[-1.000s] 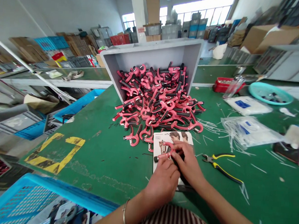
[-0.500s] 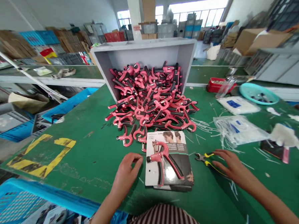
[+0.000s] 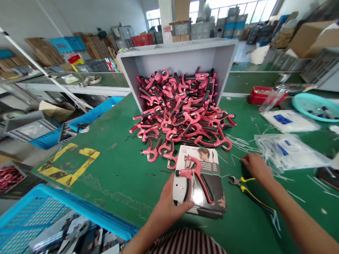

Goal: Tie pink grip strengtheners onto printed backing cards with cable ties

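Pink-and-black hand grip strengtheners (image 3: 184, 120) lie heaped in and before a grey crate (image 3: 177, 53) tipped on its side. In front is a stack of printed cards (image 3: 221, 190); the top card (image 3: 180, 194) carries one hand grip strengthener (image 3: 195, 177). My left hand (image 3: 169, 201) grips that card's lower left corner, thumb across its bottom edge and fingers along its left side. My right hand (image 3: 254, 165) rests on the table beside loose white zip ties (image 3: 237, 142), fingers curled together; what they pinch is hidden. Just below it lie yellow-and-black pliers (image 3: 248, 191), untouched.
Bags of white zip ties (image 3: 293, 150), a turquoise tray (image 3: 320, 106) and a red box (image 3: 264, 95) stand on the right. Yellow-black tape (image 3: 68, 163) marks the green table's left. A blue basket (image 3: 77, 209) with packages stands below the near left edge.
My left hand has moved right onto the card's corner. My right hand has left the pliers and moved up to the zip ties, its fingers now curled. The view has shifted left.
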### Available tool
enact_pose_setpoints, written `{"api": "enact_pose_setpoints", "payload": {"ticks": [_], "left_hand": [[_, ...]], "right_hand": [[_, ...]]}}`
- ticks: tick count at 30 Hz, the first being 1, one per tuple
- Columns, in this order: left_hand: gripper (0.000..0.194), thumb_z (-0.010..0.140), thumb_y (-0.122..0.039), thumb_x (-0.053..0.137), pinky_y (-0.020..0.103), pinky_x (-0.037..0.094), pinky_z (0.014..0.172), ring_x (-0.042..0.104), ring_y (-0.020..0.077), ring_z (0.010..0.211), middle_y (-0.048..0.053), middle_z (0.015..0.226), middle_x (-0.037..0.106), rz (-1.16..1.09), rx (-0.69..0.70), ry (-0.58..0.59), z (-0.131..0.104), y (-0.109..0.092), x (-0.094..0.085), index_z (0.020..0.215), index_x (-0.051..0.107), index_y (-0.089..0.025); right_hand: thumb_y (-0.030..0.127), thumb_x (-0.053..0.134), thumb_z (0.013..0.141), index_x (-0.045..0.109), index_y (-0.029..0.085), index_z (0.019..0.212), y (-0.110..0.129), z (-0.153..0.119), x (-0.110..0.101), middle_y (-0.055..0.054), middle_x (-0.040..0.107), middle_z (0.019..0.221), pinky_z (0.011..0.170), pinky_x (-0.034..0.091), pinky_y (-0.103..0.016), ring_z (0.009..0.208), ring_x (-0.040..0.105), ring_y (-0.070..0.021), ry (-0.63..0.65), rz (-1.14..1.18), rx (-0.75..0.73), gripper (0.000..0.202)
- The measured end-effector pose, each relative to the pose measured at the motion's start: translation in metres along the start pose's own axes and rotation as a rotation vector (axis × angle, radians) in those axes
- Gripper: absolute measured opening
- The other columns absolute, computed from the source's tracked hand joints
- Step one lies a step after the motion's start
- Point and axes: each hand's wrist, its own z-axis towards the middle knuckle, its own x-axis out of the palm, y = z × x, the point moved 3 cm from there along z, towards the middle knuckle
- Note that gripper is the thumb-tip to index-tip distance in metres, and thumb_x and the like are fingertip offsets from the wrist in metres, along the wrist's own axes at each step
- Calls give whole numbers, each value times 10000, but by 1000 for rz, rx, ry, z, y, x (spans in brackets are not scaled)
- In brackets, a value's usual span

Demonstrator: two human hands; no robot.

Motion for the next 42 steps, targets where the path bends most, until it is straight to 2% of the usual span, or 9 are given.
{"api": "enact_pose_setpoints", "payload": {"ticks": [8, 13, 19, 23, 28, 31, 34, 38, 42], "left_hand": [[706, 769, -384, 734, 465, 335, 1145, 495, 306, 1324, 86, 1446, 537, -251, -54, 153, 28, 0, -25, 1412, 496, -214], [594, 766, -393, 742, 425, 401, 1110, 550, 296, 1269, 56, 1379, 604, -394, -140, 176, 31, 7, -36, 1318, 599, -224], [584, 749, -328, 756, 433, 413, 1079, 574, 309, 1229, 64, 1308, 654, -514, -217, 206, 41, -7, -47, 1302, 612, -208], [548, 724, -256, 761, 420, 426, 1044, 597, 302, 1188, 56, 1265, 681, -505, -263, 314, 58, -15, -60, 1261, 652, -230], [475, 719, -274, 764, 396, 458, 992, 618, 298, 1157, 104, 1220, 696, -561, -190, 286, 89, -20, -52, 1176, 692, -166], [468, 752, -355, 749, 362, 500, 894, 675, 269, 1029, 132, 1154, 716, -638, -180, 198, 100, -18, -39, 1155, 678, -128], [468, 739, -372, 768, 328, 499, 837, 677, 228, 939, 103, 1066, 732, -603, -128, 123, 97, -21, -36, 1129, 668, -134], [445, 720, -344, 793, 302, 493, 829, 653, 194, 916, 49, 1013, 713, -541, -37, 223, 82, -34, -39, 1108, 659, -169], [385, 730, -369, 786, 299, 494, 817, 641, 192, 912, 46, 1020, 693, -478, 1, 285, 73, -39, -35, 1043, 675, -173]], "right_hand": [[185, 633, 818, 692, 164, 782, -23, 4, -9, -79, 706, 829, 693, 481, -259, 756, 654, -189, 200, -16, -110, 72], [222, 546, 950, 653, 136, 1080, -22, 29, -26, -114, 659, 1134, 883, 496, -327, 1014, 630, -201, 89, -52, -44, 190], [338, 605, 943, 608, 144, 1164, -9, 53, -13, -85, 633, 1153, 832, 551, -401, 969, 642, -200, 51, -29, 44, 294], [263, 599, 910, 662, 162, 993, -19, 47, -42, -73, 700, 930, 772, 520, -346, 840, 657, -202, -4, 79, -8, 146], [389, 444, 937, 607, 188, 1150, -24, 11, -82, -89, 719, 948, 716, 527, -353, 776, 678, -223, -151, 353, -45, 336], [472, 529, 896, 603, 239, 1197, -5, -20, -83, -92, 705, 1075, 747, 553, -367, 878, 697, -242, -152, 708, -65, 387], [462, 674, 824, 679, 260, 1058, 29, -46, -88, -49, 705, 855, 689, 553, -375, 736, 672, -225, -195, 984, -16, 309], [369, 698, 843, 711, 266, 853, 92, -70, -115, -28, 694, 950, 587, 523, -339, 618, 592, -152, -382, 1130, -107, 104], [286, 628, 912, 687, 262, 940, 155, -90, -133, -19, 711, 893, 595, 565, -327, 658, 660, -161, -378, 1211, -329, 70]]}}
